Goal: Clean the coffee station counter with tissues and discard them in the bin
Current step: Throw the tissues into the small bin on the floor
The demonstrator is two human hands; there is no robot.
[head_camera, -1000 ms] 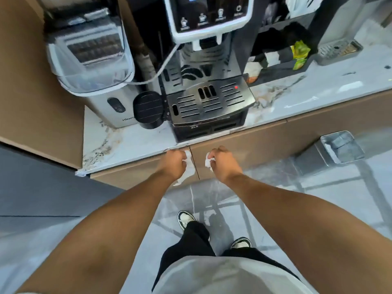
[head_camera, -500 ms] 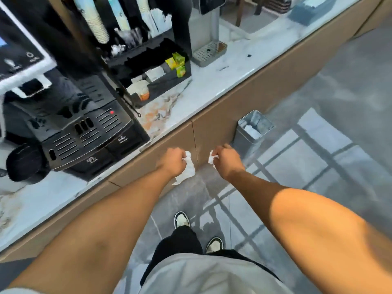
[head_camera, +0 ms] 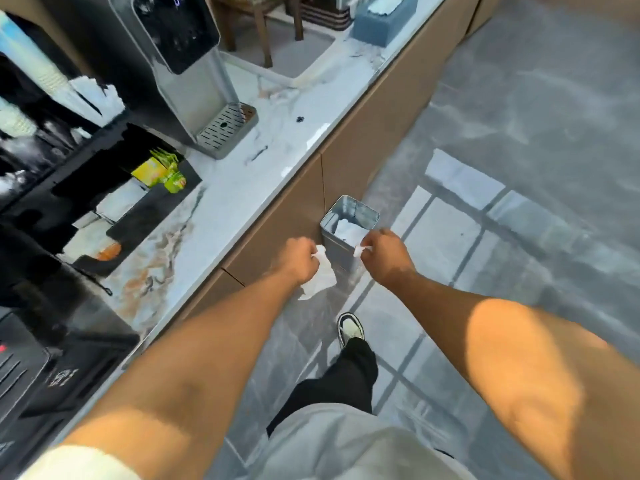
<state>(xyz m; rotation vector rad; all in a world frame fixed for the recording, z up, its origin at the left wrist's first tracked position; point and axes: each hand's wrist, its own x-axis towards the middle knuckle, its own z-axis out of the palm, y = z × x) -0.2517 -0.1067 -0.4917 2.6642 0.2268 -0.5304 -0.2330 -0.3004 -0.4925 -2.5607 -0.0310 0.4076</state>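
My left hand (head_camera: pixel 298 259) is closed on a crumpled white tissue (head_camera: pixel 320 277) that hangs below the fist. A smaller scrap of tissue (head_camera: pixel 358 250) is pinched in my right hand (head_camera: pixel 386 258). Both hands are held out over the floor, just short of a square metal bin (head_camera: pixel 349 216) that stands on the floor against the brown cabinet front. White tissue lies inside the bin. The marble counter (head_camera: pixel 221 195) runs along the left.
On the counter stand a black coffee machine (head_camera: pixel 31 362), a black condiment organiser (head_camera: pixel 114 188) with green packets, a grey water dispenser (head_camera: pixel 187 64) with a drip tray, and a blue tissue box (head_camera: pixel 381 22) further off. Grey tiled floor (head_camera: pixel 519 168) spreads to the right.
I have turned and walked right along the counter, away from the coffee machine. The bin is now directly ahead of my hands, which still grip the tissues.
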